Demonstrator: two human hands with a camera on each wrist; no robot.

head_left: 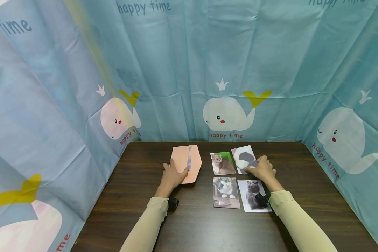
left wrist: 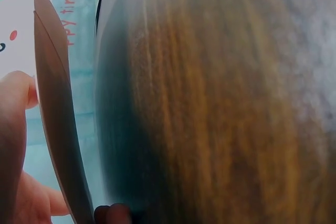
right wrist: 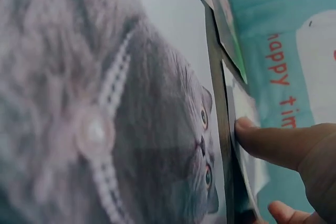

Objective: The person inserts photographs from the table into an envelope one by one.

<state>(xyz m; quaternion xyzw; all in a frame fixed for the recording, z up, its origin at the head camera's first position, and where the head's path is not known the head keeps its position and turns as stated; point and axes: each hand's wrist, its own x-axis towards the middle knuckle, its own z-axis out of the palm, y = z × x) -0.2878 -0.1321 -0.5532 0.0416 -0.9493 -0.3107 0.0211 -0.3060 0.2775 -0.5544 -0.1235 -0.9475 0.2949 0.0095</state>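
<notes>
My left hand [head_left: 172,176] grips a peach-pink envelope [head_left: 181,154] at its lower left edge. The thumb lies over its face and the other fingers are behind it. A bluish strip shows through a slit in the envelope. In the left wrist view the envelope [left wrist: 58,98] stands edge-on, off the table. On the right, my right hand [head_left: 264,170] pinches the lower edge of a white and grey cat photo [head_left: 243,155], thumb on top. That photo sits slightly askew at the back right of a group of cat photos.
Beside it is a photo of a tan cat on green [head_left: 223,163]. Nearer lie a grey-and-white kitten photo [head_left: 226,192] and a dark grey cat photo [head_left: 255,196], partly under the right wrist. A blue whale-print curtain [head_left: 182,105] borders the dark wooden table [head_left: 195,227].
</notes>
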